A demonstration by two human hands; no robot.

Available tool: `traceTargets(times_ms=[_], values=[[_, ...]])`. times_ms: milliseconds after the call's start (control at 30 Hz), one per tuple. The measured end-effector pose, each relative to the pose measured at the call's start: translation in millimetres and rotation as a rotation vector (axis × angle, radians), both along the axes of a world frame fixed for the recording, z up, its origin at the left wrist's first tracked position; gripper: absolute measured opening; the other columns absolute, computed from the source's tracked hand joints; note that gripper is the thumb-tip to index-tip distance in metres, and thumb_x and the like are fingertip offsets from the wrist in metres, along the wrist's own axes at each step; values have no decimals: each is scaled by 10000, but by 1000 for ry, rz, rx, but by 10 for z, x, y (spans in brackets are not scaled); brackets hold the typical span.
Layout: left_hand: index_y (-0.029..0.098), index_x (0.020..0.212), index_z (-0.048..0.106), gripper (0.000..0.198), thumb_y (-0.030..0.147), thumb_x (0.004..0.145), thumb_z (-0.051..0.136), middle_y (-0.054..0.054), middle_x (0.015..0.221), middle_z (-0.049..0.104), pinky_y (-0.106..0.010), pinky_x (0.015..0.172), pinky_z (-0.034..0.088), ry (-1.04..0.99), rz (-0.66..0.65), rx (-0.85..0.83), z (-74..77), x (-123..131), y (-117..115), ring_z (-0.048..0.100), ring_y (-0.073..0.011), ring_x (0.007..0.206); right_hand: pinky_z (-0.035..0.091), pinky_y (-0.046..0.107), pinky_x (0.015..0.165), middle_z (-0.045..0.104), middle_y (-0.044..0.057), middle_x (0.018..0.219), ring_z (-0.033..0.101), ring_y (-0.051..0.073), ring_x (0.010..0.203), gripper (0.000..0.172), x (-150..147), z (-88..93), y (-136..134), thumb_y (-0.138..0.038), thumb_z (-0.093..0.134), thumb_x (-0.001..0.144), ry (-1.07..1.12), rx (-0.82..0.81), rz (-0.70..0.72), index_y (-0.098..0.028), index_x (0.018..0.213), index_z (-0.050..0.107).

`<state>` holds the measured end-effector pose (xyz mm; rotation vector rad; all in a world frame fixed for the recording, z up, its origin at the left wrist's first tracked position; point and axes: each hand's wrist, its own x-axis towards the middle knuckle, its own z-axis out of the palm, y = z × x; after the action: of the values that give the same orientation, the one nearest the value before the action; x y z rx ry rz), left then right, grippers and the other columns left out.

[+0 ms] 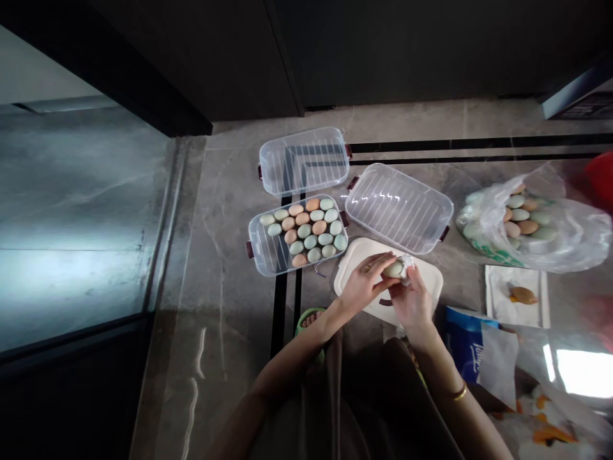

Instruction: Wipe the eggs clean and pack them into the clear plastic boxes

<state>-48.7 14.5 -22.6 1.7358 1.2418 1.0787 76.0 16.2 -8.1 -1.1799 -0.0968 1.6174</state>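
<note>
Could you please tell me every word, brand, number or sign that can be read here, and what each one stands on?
"Temp…": white letters running sideways on the blue pack; the ending is unclear, perhaps "Tempo".
Green print on the crumpled plastic bag: too creased and blurred to read.
I can make out no other words or numbers.

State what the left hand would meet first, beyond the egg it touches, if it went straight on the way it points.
The left hand would likely meet the white tissue in the right hand, just past the pale green egg; depth is unclear.
</note>
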Motion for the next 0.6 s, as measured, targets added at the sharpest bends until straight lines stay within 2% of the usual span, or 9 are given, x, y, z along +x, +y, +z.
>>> traceTargets(times_ms=[100, 200, 300, 367, 433, 500, 600], values=[[310, 1347, 482, 450, 335, 920, 623, -58, 1341, 620, -472, 1046, 527, -37, 146, 74, -27, 12, -27, 579, -245, 1266, 584, 254, 763, 749, -33, 911, 701, 141, 811, 162, -52, 45, -4, -397, 634, 850, 64, -56, -3, -266, 917, 702], [314, 1283, 500, 409, 288, 902, 648, -55, 1289, 627, -467, 1029, 528, -49, 243, 105, -65, -13, -30, 590, -243, 1232, 575, 330, 881, 748, -23, 1006, 702, 176, 937, 225, -125, 117, -37, -442, 636, 850, 109, -11, 81, -278, 990, 697], [275, 1212, 534, 343, 266, 891, 653, -79, 1237, 619, -452, 987, 536, 8, 196, 127, -67, -77, -3, 594, -245, 1192, 567, 340, 919, 736, -30, 1060, 694, 171, 966, 221, -173, 170, -72, -392, 703, 831, 97, 56, 166, -296, 1029, 686], [236, 1211, 544, 368, 290, 871, 675, -104, 1220, 612, -449, 974, 534, 27, 116, 150, -35, -125, 26, 586, -251, 1182, 575, 325, 908, 737, -32, 1050, 699, 165, 949, 221, -171, 171, -78, -379, 724, 825, 53, 71, 160, -298, 1028, 688], [229, 1197, 570, 371, 336, 860, 685, -104, 1191, 621, -447, 983, 526, 5, 43, 146, 14, -163, 57, 590, -250, 1165, 588, 329, 887, 750, -17, 1000, 709, 177, 917, 251, -142, 147, -66, -423, 732, 809, 23, 58, 148, -272, 1007, 701], [257, 1193, 591, 357, 372, 866, 675, -87, 1170, 637, -441, 998, 519, -32, 25, 96, 54, -183, 84, 597, -248, 1159, 602, 351, 856, 761, 1, 925, 721, 198, 868, 300, -98, 116, -43, -474, 736, 781, 24, 21, 171, -237, 964, 717], [312, 1333, 521, 503, 401, 863, 678, -80, 1260, 627, -428, 1036, 511, -60, -2, -4, 66, -185, 108, 577, -254, 1226, 619, 365, 765, 751, 7, 778, 729, 228, 806, 322, -33, 84, -14, -503, 732, 746, 31, -48, 241, -210, 880, 721]])
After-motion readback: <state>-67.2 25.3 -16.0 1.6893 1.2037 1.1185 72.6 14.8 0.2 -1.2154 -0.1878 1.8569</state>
